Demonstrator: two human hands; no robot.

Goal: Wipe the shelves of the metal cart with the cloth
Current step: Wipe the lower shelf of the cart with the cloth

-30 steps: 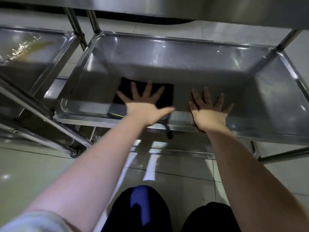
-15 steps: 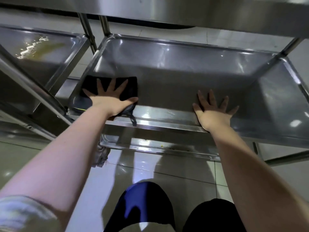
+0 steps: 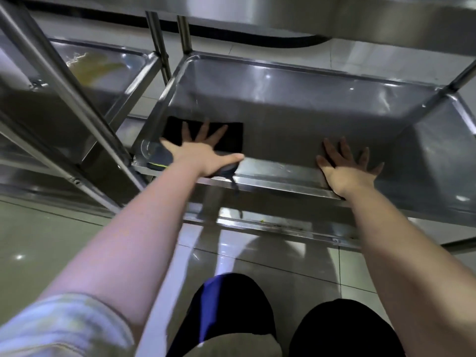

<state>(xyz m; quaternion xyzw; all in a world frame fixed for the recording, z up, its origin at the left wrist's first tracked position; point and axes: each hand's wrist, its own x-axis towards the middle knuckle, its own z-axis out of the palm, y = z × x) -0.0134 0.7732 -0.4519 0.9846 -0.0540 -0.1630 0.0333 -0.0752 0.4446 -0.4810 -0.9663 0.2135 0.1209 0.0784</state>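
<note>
Black and flat, the cloth lies on the middle shelf of the metal cart, in the shelf's near-left corner, at about ten o'clock from the person's knees. Its long axis runs left to right, parallel to the shelf's front rim, and a thin dark strap hangs off it over that rim.

The left hand presses palm-down on the cloth with all fingers spread wide, fingertips pointing to twelve o'clock and the thumb stretched toward three; it grips nothing, only bears on the fabric. The right hand lies flat and splayed the same way on bare steel at the shelf's front edge, well apart from the cloth, toward two o'clock.

At nine to ten o'clock a second cart stands just beside, its tray carrying a yellowish smear, and its slanting post crosses in front of the shelf's left corner. An upper shelf overhangs at twelve o'clock. Below the front rim, a lower shelf edge shows above the glossy tiled floor.
</note>
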